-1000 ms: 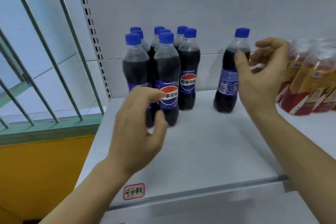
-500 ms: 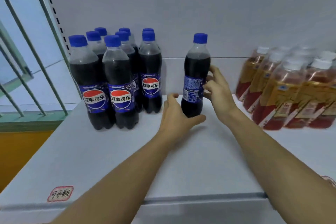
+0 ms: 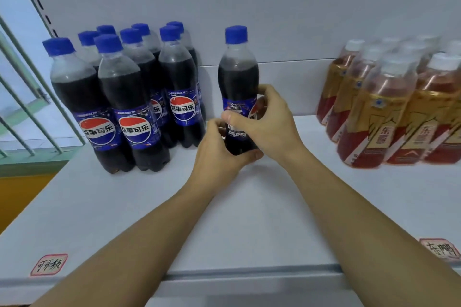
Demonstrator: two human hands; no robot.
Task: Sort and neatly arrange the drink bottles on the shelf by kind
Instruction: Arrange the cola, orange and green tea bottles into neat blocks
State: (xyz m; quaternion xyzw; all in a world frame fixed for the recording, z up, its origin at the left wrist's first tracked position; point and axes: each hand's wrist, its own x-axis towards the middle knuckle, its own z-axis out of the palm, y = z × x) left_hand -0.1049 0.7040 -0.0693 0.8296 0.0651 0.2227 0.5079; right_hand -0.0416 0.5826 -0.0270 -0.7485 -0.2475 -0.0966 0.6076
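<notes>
both hands grasp one upright cola bottle [image 3: 238,77] on the shelf [image 3: 249,219]. the left hand [image 3: 219,149] cups its base. the right hand [image 3: 272,124] wraps its label.

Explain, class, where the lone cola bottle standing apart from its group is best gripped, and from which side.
Grip the lone cola bottle around its labelled waist, from the open front: it stands upright, and the body narrows there. The right hand holds it there, the left hand lower down.

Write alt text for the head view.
Both hands, left hand and right hand, grip a lone cola bottle upright on a white shelf, between grouped cola bottles and tea bottles.
</notes>
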